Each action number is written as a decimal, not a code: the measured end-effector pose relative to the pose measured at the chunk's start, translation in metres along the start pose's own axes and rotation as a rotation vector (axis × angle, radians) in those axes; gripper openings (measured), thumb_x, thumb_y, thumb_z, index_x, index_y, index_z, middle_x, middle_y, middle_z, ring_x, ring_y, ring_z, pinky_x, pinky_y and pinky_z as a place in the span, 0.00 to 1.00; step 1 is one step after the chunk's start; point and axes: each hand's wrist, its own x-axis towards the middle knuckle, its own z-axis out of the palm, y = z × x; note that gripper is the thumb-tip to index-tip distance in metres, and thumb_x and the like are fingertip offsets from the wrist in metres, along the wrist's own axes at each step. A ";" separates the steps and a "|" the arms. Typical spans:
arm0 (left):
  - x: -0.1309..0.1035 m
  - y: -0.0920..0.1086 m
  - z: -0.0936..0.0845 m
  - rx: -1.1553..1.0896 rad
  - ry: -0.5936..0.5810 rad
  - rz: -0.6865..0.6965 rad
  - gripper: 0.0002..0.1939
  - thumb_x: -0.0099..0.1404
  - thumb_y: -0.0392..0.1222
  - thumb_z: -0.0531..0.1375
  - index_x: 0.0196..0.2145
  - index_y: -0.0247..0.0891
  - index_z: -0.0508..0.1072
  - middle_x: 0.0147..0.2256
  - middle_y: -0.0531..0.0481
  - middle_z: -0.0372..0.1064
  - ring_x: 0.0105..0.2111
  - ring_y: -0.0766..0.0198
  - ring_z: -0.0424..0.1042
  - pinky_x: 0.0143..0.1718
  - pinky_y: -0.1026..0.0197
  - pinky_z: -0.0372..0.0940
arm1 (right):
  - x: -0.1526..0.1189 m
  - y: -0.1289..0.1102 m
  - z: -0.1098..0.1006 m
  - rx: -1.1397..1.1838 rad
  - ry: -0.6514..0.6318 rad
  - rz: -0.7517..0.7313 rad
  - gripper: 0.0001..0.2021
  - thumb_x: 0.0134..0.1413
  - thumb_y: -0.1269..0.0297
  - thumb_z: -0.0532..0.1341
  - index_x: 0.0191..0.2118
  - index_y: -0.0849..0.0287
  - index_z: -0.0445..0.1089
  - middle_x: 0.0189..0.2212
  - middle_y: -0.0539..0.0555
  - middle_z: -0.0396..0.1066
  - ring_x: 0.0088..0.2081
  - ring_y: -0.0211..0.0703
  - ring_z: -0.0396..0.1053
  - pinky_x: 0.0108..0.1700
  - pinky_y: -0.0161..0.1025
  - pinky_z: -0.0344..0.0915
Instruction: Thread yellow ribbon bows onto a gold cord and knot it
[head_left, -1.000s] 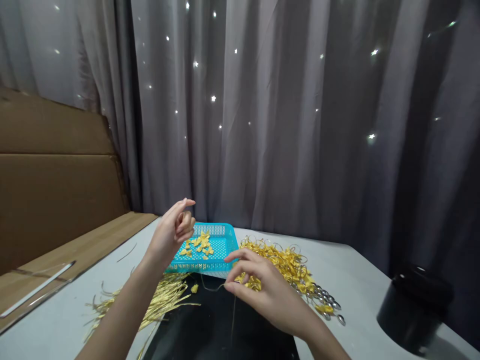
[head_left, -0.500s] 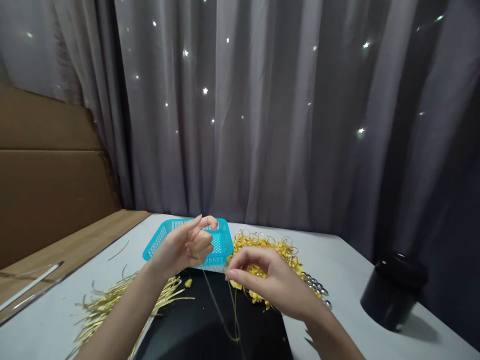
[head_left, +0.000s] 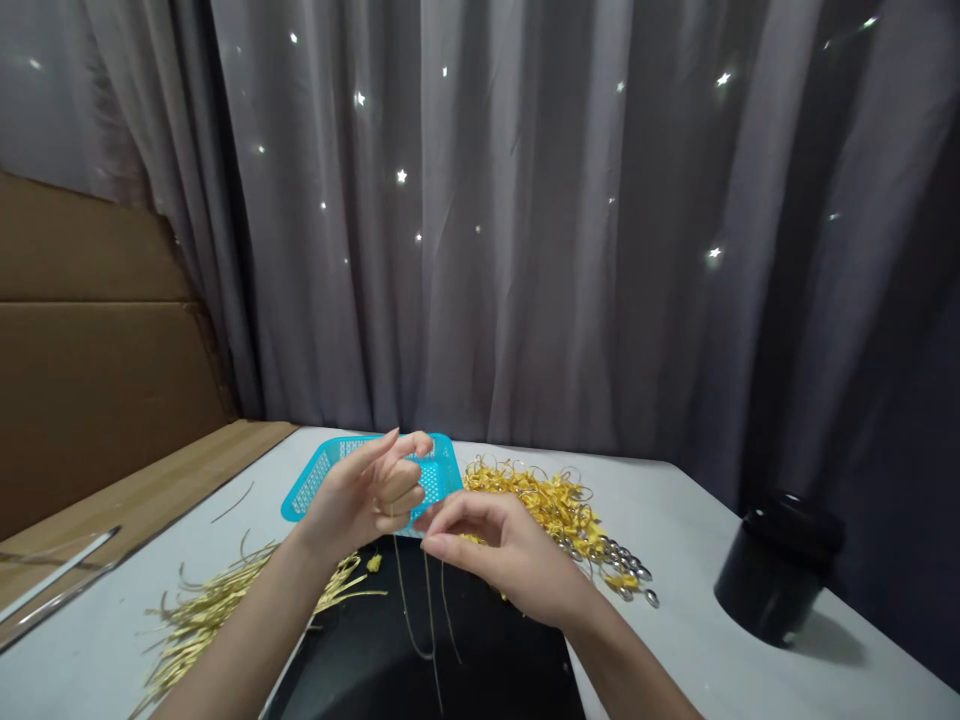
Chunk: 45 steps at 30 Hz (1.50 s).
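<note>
Nearest me, a black board (head_left: 495, 665) lies on the white table (head_left: 645, 505) and runs out of view at the bottom. Over it hangs a thin cord (head_left: 432, 640), partly dropping in a narrow loop, with loose ends trailing down.

My right hand (head_left: 491, 550) pinches the cord between thumb and fingertips. My left hand (head_left: 379, 495), just beside it, curls its lower fingers around the cord, while thumb and forefinger are raised and apart. How the cord runs inside my left fingers I cannot tell.

Left of the board, partly behind my left forearm, gold strands (head_left: 206, 605) lie spread on the table. A yellow scrap (head_left: 373, 564) sits at the board's far left corner. Near the table's right edge stands a black canister (head_left: 780, 575).

A white stick (head_left: 60, 577) lies beyond the table's left edge, and a single strand (head_left: 233, 503) lies just inside that edge. Farther on, silver drops (head_left: 626, 562) trail from the near right side of a yellow pile (head_left: 555, 505) threaded with thin loops. The pile lies toward the far edge; left of it, a blue basket (head_left: 306, 490) stands close to that edge, partly hidden by my left hand.

Cardboard (head_left: 97, 370) stands past the left edge. Behind the far edge hangs a grey curtain (head_left: 525, 250) dotted with star lights (head_left: 402, 176).
</note>
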 end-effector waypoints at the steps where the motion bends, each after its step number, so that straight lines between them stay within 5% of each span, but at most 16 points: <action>1: 0.000 0.000 -0.001 0.009 0.000 -0.002 0.15 0.61 0.53 0.63 0.33 0.38 0.72 0.15 0.63 0.38 0.16 0.71 0.32 0.13 0.71 0.36 | 0.000 0.001 0.000 0.020 0.004 0.020 0.08 0.53 0.59 0.67 0.30 0.58 0.75 0.33 0.52 0.74 0.39 0.43 0.71 0.47 0.43 0.65; 18: 0.004 0.008 -0.036 0.311 0.046 -0.127 0.16 0.61 0.54 0.64 0.34 0.37 0.71 0.18 0.61 0.49 0.16 0.74 0.38 0.14 0.73 0.38 | -0.017 -0.032 -0.051 -0.103 0.106 0.044 0.11 0.50 0.55 0.69 0.29 0.59 0.74 0.30 0.51 0.72 0.35 0.41 0.70 0.39 0.38 0.67; 22: 0.011 0.004 -0.038 0.357 0.173 -0.062 0.14 0.63 0.49 0.64 0.42 0.38 0.73 0.33 0.51 0.67 0.15 0.79 0.46 0.13 0.75 0.41 | -0.018 -0.033 -0.056 -0.115 0.101 0.065 0.12 0.49 0.55 0.69 0.29 0.59 0.74 0.30 0.51 0.73 0.34 0.40 0.70 0.39 0.37 0.67; 25: 0.014 -0.003 -0.027 0.373 0.257 0.009 0.10 0.67 0.45 0.60 0.45 0.43 0.71 0.48 0.48 0.66 0.17 0.81 0.54 0.14 0.77 0.47 | -0.018 -0.032 -0.056 -0.132 0.053 0.095 0.12 0.51 0.55 0.68 0.30 0.60 0.74 0.30 0.52 0.73 0.34 0.40 0.69 0.38 0.37 0.66; 28: 0.011 -0.011 -0.004 0.384 0.171 -0.060 0.14 0.66 0.47 0.60 0.48 0.43 0.71 0.52 0.42 0.66 0.22 0.72 0.70 0.16 0.73 0.59 | -0.018 -0.030 -0.055 -0.136 0.001 0.114 0.12 0.53 0.55 0.67 0.31 0.60 0.74 0.31 0.52 0.73 0.35 0.41 0.70 0.39 0.38 0.66; 30: 0.007 -0.016 0.011 0.394 0.057 -0.165 0.18 0.63 0.49 0.63 0.49 0.41 0.71 0.51 0.37 0.68 0.29 0.57 0.77 0.21 0.63 0.69 | -0.019 -0.029 -0.054 -0.132 -0.034 0.113 0.11 0.53 0.55 0.67 0.32 0.59 0.75 0.31 0.52 0.73 0.35 0.41 0.70 0.39 0.37 0.66; 32: 0.004 -0.018 0.021 0.415 -0.006 -0.213 0.18 0.63 0.48 0.63 0.48 0.39 0.72 0.47 0.37 0.71 0.34 0.52 0.78 0.28 0.59 0.72 | -0.020 -0.029 -0.053 -0.129 -0.070 0.117 0.11 0.54 0.55 0.67 0.33 0.59 0.75 0.31 0.51 0.73 0.35 0.40 0.70 0.39 0.37 0.66; 38: 0.004 -0.017 0.021 0.541 -0.037 -0.207 0.12 0.64 0.47 0.62 0.41 0.37 0.75 0.32 0.44 0.75 0.30 0.61 0.76 0.30 0.63 0.69 | -0.022 -0.031 -0.051 -0.193 -0.128 0.138 0.11 0.55 0.55 0.66 0.33 0.59 0.75 0.30 0.52 0.74 0.33 0.40 0.69 0.36 0.37 0.65; 45: 0.004 -0.015 0.021 0.690 -0.030 -0.169 0.10 0.61 0.46 0.64 0.33 0.37 0.76 0.22 0.54 0.66 0.21 0.67 0.64 0.24 0.66 0.61 | -0.023 -0.033 -0.049 -0.309 -0.127 0.152 0.12 0.55 0.54 0.65 0.34 0.59 0.76 0.30 0.52 0.74 0.34 0.42 0.69 0.36 0.37 0.65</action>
